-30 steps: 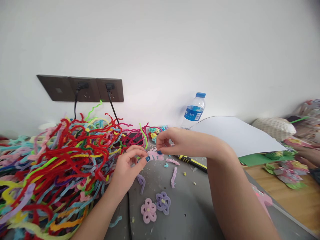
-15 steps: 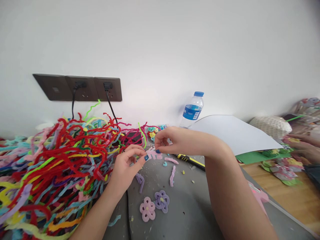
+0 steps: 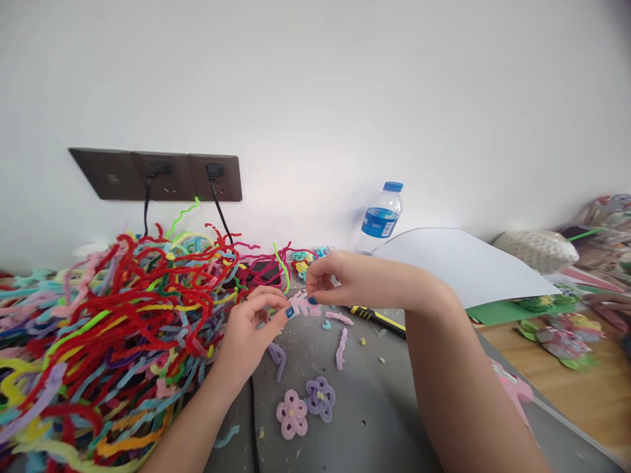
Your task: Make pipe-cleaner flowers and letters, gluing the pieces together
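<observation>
White wall (image 3: 315, 98), gray tabletop (image 3: 389, 407), two hands at a pink pipe-cleaner piece

Set into the wall at left is a dark brown socket panel (image 3: 111, 177) with two black plugs (image 3: 160, 169) in it. Below it, a large tangled heap of pipe cleaners (image 3: 123, 335) spreads over the left side of the tabletop, red strands mixed with blue, yellow, pink and purple.

Just right of the heap, the left hand (image 3: 252, 323) pinches the left end of the pink pipe-cleaner piece (image 3: 306, 306) between thumb and forefinger. The right hand (image 3: 340, 281) arches over from the other side, fingers curled, its thumb at the piece's upper edge; whether it grips cannot be told.

Nearer the camera, a pink looped flower (image 3: 292, 415) lies beside a purple looped flower (image 3: 320, 399), both with yellow centers. A bent purple strip (image 3: 279, 361) lies below the left hand, and two short pink strips (image 3: 341, 348) lie to the right, near a black-and-yellow tool handle (image 3: 374, 318) that runs behind the right forearm.

Farther back are a clear plastic bottle (image 3: 382, 220) with a blue cap and label, and a white sheet (image 3: 458, 266) overlapping a green sheet (image 3: 507, 313). At the right edge, another person's hand (image 3: 611, 307) is partly visible above wrapped flowers (image 3: 564, 336).
</observation>
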A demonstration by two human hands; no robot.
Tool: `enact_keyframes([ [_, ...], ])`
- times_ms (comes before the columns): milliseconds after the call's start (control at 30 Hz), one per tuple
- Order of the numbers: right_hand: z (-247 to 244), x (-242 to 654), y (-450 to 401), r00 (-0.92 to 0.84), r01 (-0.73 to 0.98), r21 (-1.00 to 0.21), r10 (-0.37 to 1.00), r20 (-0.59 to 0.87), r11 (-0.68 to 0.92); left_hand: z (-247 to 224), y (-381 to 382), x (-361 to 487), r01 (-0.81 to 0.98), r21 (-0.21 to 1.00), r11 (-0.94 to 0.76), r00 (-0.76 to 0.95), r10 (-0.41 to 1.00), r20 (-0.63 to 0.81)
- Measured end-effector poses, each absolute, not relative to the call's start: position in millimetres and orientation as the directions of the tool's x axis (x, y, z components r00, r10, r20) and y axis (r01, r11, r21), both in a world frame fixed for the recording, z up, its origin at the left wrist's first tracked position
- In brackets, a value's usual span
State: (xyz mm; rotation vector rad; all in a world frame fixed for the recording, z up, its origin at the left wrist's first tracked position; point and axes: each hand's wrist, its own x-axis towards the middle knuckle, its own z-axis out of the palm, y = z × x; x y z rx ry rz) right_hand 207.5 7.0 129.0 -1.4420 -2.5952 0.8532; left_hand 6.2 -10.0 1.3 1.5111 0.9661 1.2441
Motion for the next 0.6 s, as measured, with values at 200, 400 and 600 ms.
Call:
enact_keyframes([
  [200,128.8,208.4,7.1,-0.565,0.768,-0.489,0.798,-0.212,0.414,2.3,-9.9,6.6,0.027,0.964,-0.263,0.18,0.95,0.254],
  [400,129.5,207.4,6.3,-0.558,0.768,-0.497,0.802,-0.211,0.404,0.7,-9.8,6.8,0.014,0.964,-0.265,0.176,0.95,0.258],
  [600,129.8,207.4,5.8,-0.553,0.775,-0.484,0.806,-0.21,0.405,0.3,-9.5,6.4,0.022,0.965,-0.263,0.183,0.949,0.255],
])
